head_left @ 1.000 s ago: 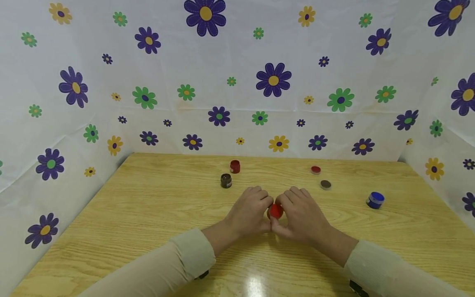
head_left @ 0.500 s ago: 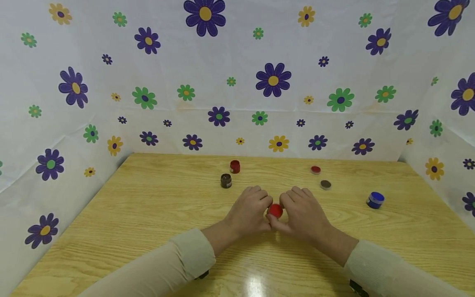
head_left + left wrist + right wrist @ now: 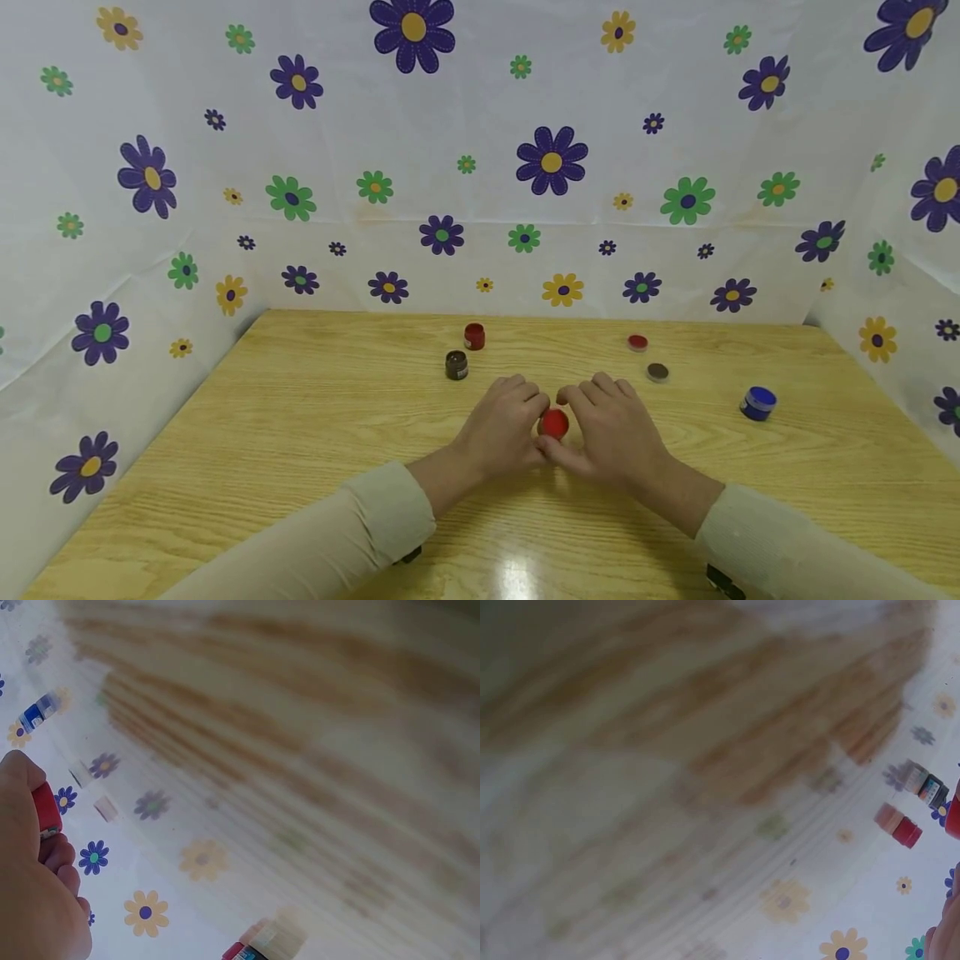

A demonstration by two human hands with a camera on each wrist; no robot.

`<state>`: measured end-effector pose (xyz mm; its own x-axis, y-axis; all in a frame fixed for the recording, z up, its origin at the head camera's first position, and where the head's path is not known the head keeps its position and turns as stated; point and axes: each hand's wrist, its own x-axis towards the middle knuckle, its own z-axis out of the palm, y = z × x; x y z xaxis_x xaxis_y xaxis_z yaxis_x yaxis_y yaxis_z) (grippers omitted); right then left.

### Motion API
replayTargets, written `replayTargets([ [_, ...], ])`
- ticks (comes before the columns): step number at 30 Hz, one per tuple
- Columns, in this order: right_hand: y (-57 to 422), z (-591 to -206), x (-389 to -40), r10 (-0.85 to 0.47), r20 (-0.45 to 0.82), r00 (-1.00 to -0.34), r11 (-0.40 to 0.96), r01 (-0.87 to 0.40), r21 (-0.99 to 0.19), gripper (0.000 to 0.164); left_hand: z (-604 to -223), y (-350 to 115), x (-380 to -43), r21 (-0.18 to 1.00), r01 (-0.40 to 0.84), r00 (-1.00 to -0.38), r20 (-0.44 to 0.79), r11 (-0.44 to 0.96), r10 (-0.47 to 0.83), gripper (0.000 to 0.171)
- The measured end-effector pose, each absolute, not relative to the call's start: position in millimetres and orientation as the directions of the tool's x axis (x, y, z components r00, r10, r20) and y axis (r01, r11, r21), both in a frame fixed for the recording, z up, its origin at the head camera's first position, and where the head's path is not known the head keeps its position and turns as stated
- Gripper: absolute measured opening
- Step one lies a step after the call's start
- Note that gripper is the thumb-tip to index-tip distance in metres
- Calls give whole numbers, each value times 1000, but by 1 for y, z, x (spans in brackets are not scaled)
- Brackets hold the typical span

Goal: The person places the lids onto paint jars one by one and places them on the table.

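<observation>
In the head view, a small red-topped paint jar (image 3: 555, 423) is between both hands over the middle of the table. My left hand (image 3: 504, 427) grips its left side, with the fingers curled. My right hand (image 3: 609, 429) curls round the right side of the red top. Its thumb lies along the near edge, and a small gap shows by its index finger. The left wrist view shows the red jar (image 3: 46, 810) inside the left hand (image 3: 37, 862). At the right wrist view's edge, only part of the right hand (image 3: 946, 922) appears below the red jar (image 3: 954, 814).
An open dark red jar (image 3: 474, 337) and an open brown jar (image 3: 456, 365) stand behind the left hand. A red lid (image 3: 637, 342) and a brown lid (image 3: 657, 372) lie at the back right. A blue jar (image 3: 759, 403) stands further right. Flowered cloth (image 3: 480, 200) surrounds the wooden table (image 3: 300, 417).
The right index finger has drawn slightly off the red top, while the right thumb has slid left along its near edge. The left hand has stayed almost still.
</observation>
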<state>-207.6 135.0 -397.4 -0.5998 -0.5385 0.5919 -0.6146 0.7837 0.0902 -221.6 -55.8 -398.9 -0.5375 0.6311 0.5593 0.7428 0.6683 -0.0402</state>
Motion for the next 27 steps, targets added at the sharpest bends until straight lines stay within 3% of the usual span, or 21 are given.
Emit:
replayTargets([
  [8, 133, -400, -209, -563, 607, -560, 750, -656, 90, 27, -401, -56, -223, -34, 742, -531, 580, 669, 618, 37],
  [27, 134, -399, -209, -547, 608, -575, 763, -642, 80, 28, -401, -54, -222, -58, 740, -522, 578, 670, 627, 31],
])
